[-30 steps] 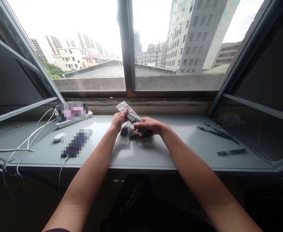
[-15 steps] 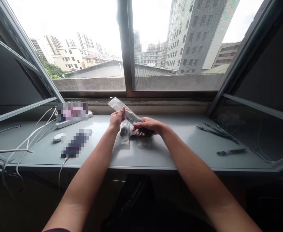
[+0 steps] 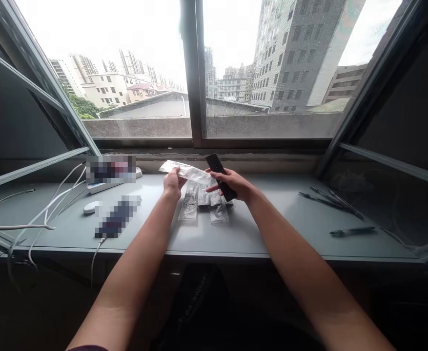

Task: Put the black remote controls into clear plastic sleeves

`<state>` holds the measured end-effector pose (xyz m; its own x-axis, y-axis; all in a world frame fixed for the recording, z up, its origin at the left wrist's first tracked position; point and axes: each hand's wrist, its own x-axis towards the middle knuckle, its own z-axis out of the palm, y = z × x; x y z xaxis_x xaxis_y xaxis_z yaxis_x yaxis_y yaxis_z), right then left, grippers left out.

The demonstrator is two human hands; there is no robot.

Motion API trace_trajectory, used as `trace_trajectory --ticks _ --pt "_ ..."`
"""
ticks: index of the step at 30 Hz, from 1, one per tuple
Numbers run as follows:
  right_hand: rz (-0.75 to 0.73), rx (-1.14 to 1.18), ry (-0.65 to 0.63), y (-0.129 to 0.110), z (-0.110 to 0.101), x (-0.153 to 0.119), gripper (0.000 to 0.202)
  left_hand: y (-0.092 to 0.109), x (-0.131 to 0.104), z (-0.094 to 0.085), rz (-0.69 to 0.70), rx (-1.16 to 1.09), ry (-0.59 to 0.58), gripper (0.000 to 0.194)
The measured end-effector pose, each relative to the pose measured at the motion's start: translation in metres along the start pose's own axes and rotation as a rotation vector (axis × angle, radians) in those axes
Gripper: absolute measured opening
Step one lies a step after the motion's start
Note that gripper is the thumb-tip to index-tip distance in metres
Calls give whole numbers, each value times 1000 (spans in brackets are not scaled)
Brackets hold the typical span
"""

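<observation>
My left hand pinches one end of a clear plastic sleeve, which stretches rightward above the desk. In my right hand is a slim black remote control, tilted and out of the sleeve. The sleeve's right end lies close to my right fingertips; whether they touch it I cannot tell. Beneath both hands, several small clear plastic bags lie on the desk with grey or dark items inside, partly hidden by the right hand.
On the left are a white power strip, white cables, a small white rounded device and a blurred-out object on a cable. Several pens lie to the right. A window stands behind the desk.
The black remote control has come out of the plastic sleeve and is now upright in my right hand. The sleeve, still in my left hand, has sagged flatter.
</observation>
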<state>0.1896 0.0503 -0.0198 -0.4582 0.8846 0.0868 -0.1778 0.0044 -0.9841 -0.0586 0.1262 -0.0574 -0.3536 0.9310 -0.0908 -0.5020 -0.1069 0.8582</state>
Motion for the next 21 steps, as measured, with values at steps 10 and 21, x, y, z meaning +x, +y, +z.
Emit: trace_trajectory --ticks 10,21 --pt "226 -138 -360 6 0 -3 53 0 -25 11 -90 112 -416 26" --pt "270 -187 -441 3 1 -5 53 4 0 -2 -37 -172 -16 33"
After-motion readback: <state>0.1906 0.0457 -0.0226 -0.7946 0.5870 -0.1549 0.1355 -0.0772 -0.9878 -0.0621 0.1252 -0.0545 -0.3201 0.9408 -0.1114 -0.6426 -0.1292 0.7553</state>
